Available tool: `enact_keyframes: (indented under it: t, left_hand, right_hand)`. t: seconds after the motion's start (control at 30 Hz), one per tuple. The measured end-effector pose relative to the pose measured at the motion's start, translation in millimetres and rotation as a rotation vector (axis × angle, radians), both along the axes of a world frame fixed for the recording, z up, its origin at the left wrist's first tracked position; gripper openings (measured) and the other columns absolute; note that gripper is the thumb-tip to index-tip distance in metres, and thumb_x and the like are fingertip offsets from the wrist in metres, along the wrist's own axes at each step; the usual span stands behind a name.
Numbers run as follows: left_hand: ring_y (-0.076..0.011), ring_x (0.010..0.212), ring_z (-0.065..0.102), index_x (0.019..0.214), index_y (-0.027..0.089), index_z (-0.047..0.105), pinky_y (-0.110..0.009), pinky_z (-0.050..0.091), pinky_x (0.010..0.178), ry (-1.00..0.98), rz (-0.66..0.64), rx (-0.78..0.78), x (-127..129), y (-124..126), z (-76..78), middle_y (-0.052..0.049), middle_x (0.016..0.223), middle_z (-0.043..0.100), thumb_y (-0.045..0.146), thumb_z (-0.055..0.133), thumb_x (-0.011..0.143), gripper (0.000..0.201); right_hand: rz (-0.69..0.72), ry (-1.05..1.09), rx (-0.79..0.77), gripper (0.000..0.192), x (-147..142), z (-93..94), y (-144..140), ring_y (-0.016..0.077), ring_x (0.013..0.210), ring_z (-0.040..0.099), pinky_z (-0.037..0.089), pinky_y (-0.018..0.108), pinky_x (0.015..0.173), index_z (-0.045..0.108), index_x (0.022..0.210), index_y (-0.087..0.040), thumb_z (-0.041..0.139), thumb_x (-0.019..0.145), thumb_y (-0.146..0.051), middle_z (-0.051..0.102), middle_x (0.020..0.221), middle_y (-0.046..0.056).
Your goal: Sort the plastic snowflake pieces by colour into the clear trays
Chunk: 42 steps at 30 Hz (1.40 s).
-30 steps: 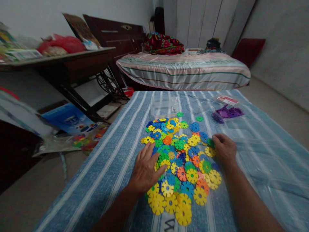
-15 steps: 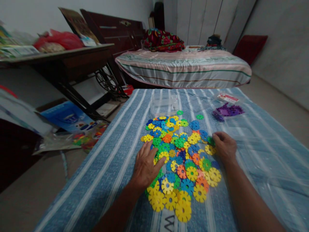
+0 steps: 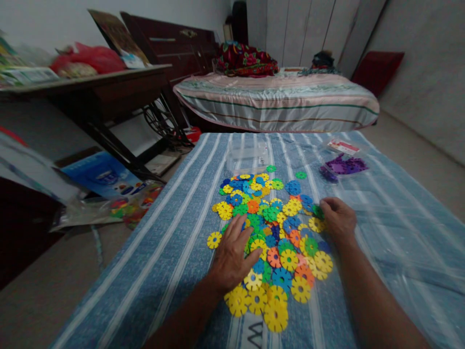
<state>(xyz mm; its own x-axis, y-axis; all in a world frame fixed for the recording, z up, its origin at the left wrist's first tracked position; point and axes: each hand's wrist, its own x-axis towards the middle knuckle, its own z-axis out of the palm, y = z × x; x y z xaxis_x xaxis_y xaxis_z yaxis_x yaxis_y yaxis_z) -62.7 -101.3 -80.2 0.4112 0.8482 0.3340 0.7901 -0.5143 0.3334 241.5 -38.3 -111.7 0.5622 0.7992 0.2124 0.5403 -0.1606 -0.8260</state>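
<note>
At the upper left of the frame a dark table [image 3: 109, 87] carries bags and papers, out of the way of the work, and lower left a blue box [image 3: 103, 175] lies on the floor beside a clear bag of coloured bits. In the middle, a blue striped cloth [image 3: 174, 242] is spread flat, probably so the small pieces stay together and show up against it. One yellow disc [image 3: 214, 239] sits alone just left of the heap, apart from the rest. The left hand [image 3: 234, 254] lies palm down with fingers spread wide on the left edge of the pile of discs [image 3: 276, 228], pressing on them and gripping nothing, as if to fan them out. The pile (yellow, blue, green, orange) fills the centre of the frame. At its right edge the right hand [image 3: 337, 220] is curled, fingertips touching a green disc [image 3: 318, 212]; whether it actually pinches it I cannot tell. Above the pile stands a clear tub [image 3: 247, 157], and at the upper right a bag of purple pieces [image 3: 343, 166] rests well apart, kept separate by colour, it seems.
</note>
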Motion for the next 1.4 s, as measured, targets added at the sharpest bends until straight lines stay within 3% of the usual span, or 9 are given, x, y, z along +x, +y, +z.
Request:
enact_keyframes:
  t: [0.17, 0.43, 0.63, 1.03, 1.4]
  left_hand:
    - [-0.0347, 0.138, 0.039, 0.117, 0.017, 0.061, -0.056, 0.039, 0.109, -0.065, -0.058, -0.029, 1.9, -2.9, 2.2, -0.02, 0.145, 0.047, 0.033, 0.064, 0.083, 0.038]
    - [-0.0295, 0.134, 0.045, 0.097, 0.018, 0.065, -0.051, 0.042, 0.109, -0.197, -0.033, -0.06, 4.9, -5.3, 8.7, -0.015, 0.134, 0.058, 0.023, 0.054, 0.088, 0.015]
    - [-0.0291, 0.131, 0.049, 0.081, 0.02, 0.061, -0.05, 0.042, 0.108, -0.302, -0.034, -0.152, 1.0, -6.1, 16.7, -0.012, 0.129, 0.063, 0.021, 0.062, 0.081, 0.001]
    - [-0.023, 0.108, 0.064, 0.067, 0.021, 0.056, -0.041, 0.049, 0.1, -0.475, 0.064, -0.039, -5.4, 5.3, 8.2, -0.008, 0.102, 0.072, 0.022, 0.062, 0.082, 0.016]
    - [-0.0202, 0.102, 0.066, 0.067, 0.021, 0.058, -0.037, 0.051, 0.098, -0.475, 0.13, 0.025, -12.6, 7.2, 3.6, -0.007, 0.101, 0.072, 0.022, 0.06, 0.083, 0.017]
  right_hand:
    - [-0.005, 0.002, 0.011, 0.036, 0.0, -0.3, -0.2, 0.0228, 0.07, 0.063, 0.045, 0.033, 0.067, 0.072, 0.079, -0.018, 0.054, 0.073, -0.048, 0.07, 0.073, 0.006]
    - [-0.005, 0.027, 0.001, 0.033, 1.3, -1.5, 0.4, 0.0217, 0.07, 0.063, 0.045, 0.032, 0.068, 0.072, 0.079, -0.018, 0.055, 0.072, -0.046, 0.069, 0.072, 0.004]
    - [-0.003, 0.032, -0.015, 0.032, 0.8, 0.5, 0.1, 0.0222, 0.072, 0.063, 0.044, 0.033, 0.068, 0.071, 0.08, -0.019, 0.054, 0.072, -0.046, 0.069, 0.073, 0.004]
    - [0.001, 0.021, 0.004, 0.035, 1.1, -0.2, 1.0, 0.022, 0.07, 0.062, 0.044, 0.031, 0.066, 0.072, 0.08, -0.018, 0.054, 0.072, -0.047, 0.069, 0.071, 0.004]
    - [-0.017, 0.057, -0.007, 0.036, -1.0, -0.3, 1.1, 0.0231, 0.071, 0.063, 0.044, 0.033, 0.069, 0.072, 0.081, -0.018, 0.055, 0.07, -0.048, 0.07, 0.072, 0.005]
